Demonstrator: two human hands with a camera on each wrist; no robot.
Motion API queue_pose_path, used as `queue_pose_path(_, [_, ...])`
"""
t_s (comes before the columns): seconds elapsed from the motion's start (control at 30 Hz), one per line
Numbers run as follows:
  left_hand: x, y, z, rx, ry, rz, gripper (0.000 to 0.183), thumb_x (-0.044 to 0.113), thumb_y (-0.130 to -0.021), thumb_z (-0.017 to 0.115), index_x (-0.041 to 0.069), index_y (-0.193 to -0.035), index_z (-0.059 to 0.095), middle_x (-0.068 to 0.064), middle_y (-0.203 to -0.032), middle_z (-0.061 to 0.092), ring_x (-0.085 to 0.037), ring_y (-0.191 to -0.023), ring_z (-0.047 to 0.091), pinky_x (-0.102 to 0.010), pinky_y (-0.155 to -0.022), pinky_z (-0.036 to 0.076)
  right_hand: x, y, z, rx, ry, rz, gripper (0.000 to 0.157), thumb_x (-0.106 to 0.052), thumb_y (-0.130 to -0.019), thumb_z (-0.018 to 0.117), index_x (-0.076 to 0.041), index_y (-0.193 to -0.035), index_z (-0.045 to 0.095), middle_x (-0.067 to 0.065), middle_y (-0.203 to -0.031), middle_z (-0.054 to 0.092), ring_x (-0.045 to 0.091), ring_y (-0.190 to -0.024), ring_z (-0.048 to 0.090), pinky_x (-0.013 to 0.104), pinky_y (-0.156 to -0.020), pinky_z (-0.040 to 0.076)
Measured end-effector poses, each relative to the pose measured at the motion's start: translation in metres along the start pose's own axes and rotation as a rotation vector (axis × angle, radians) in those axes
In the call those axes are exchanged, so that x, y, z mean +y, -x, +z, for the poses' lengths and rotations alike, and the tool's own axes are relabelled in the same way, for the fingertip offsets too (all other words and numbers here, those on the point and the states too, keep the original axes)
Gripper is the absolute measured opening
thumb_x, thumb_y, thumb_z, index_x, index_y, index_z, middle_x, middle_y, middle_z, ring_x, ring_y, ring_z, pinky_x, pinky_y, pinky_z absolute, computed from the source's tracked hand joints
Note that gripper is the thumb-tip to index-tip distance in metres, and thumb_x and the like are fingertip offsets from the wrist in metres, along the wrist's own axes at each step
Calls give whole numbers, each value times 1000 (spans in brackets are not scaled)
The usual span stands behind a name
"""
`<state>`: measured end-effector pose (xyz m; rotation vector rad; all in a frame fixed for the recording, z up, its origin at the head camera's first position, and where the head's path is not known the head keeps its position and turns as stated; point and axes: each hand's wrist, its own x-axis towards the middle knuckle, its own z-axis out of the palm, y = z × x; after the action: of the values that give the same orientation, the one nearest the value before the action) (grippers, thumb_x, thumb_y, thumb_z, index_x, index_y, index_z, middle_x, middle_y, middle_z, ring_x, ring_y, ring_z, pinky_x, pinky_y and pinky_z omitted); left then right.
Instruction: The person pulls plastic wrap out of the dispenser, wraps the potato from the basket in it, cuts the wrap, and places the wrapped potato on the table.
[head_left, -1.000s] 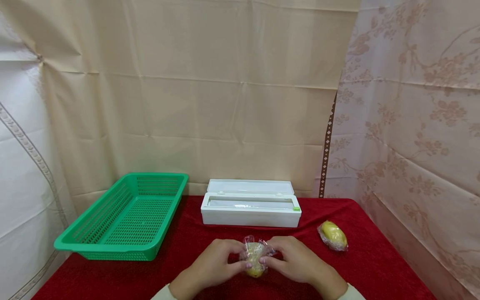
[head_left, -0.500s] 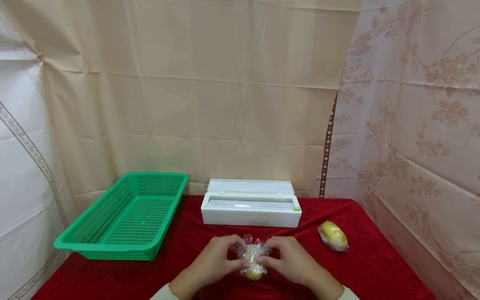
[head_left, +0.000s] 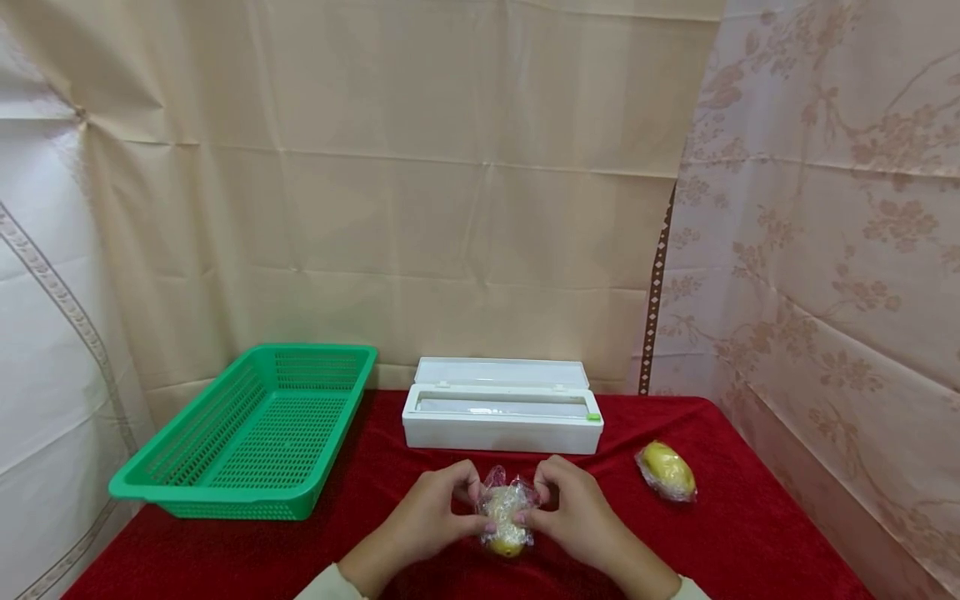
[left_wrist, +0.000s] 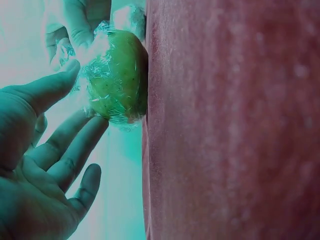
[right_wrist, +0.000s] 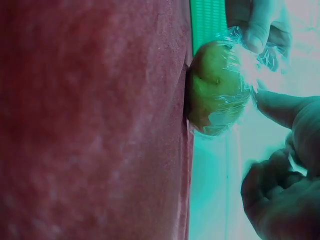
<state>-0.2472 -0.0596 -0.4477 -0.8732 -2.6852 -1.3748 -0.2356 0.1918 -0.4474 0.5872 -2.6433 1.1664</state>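
Observation:
A yellow-green potato (head_left: 507, 546) in crinkled plastic wrap (head_left: 501, 504) rests on the red cloth between both hands. Bunched film stands up at its far end. The left hand (head_left: 442, 508) is at its left side, thumb and bent index finger on the wrap. From the other side, the right hand (head_left: 573, 508) pinches at the film, its thumb on top and index finger curled at the edge. Close by in the left wrist view, the wrapped potato (left_wrist: 120, 80) sits at the fingertips. The right wrist view shows the potato's (right_wrist: 212, 85) dimpled end, with a fingertip against the film.
A second wrapped potato (head_left: 666, 471) lies to the right on the red cloth (head_left: 750, 533). Behind the hands stands a white cling film box (head_left: 501, 435), its lid raised. A green plastic basket (head_left: 318, 467) is on the left. Curtains hang behind and at the sides.
Both hands have lifted their knuckles slightly, and the index fingers are more bent. The wrapped potato has shifted a little left, and its bunched film is spread a bit wider.

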Motion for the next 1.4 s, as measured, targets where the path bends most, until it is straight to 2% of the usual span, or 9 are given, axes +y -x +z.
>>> queue_pose_path(0.2, [-3,-1,-1,-2,12,36,37,26,-80,90,21,-83,53,13,-94,70,-4,-95,67,-27,-82,54,-3,1,0,4,-4,29,48,-32,-74,93,-19,-72,47,-13,-63,42,0,-59,42,20,-53,37])
queue_pose_path(0.33, [-5,-1,-2,-21,2,78,34,25,-82,88,21,-80,54,15,-96,72,-3,-97,65,-28,-87,54,-3,1,-1,-41,-39,29,38,-33,-77,92,-20,-77,56,-11,-67,54,1,-62,51,21,-55,44])
queue_pose_path(0.47, [-5,-1,-4,-47,-2,98,29,27,-86,85,23,-81,56,15,-93,69,-4,-95,65,-31,-86,56,-2,1,-1,-42,-68,61,44,-33,-75,92,-17,-81,52,-10,-74,58,2,-67,54,21,-58,45])
queue_pose_path(0.57, [-3,-1,-5,-57,-8,113,24,25,-90,81,25,-86,57,15,-92,67,-3,-99,66,-34,-89,58,-2,1,-1,-31,-57,70,46,-32,-75,92,-17,-80,49,-10,-71,52,1,-65,49,20,-56,41])
queue_pose_path(0.67, [-1,-1,-4,-69,-15,124,18,21,-94,77,26,-93,59,15,-95,68,-2,-103,68,-36,-91,59,-1,1,0,-38,-47,45,38,-31,-78,91,-19,-78,54,-10,-69,50,1,-63,47,21,-55,41])
queue_pose_path(0.83, [-1,-1,-3,-86,-6,143,19,16,-95,75,26,-110,70,11,-107,72,-1,-99,69,-34,-89,59,0,0,0,-93,-85,9,22,-24,-82,89,-20,-87,67,-11,-77,64,1,-69,60,22,-62,52])
queue_pose_path(1.1, [-1,-1,-5,-96,-47,27,21,31,-94,77,21,-112,79,14,-105,69,-1,-96,64,-29,-87,57,-3,0,-1,-127,-24,-54,20,-26,-85,86,-15,-98,76,-10,-85,69,-3,-75,62,21,-67,53])
queue_pose_path(1.27, [3,0,-4,-109,-11,-1,17,27,-95,75,18,-110,78,9,-110,65,-3,-94,63,-22,-79,55,-6,2,-4,-166,25,-112,19,-23,-89,82,-13,-103,74,-7,-93,67,-1,-80,62,23,-69,55])
queue_pose_path(1.4, [4,0,-2,-107,-11,13,12,21,-93,78,19,-104,76,8,-114,65,-2,-95,66,-23,-80,56,-7,4,-5,-179,62,-151,29,-20,-88,83,-18,-113,68,-8,-105,63,5,-89,64,26,-78,56])
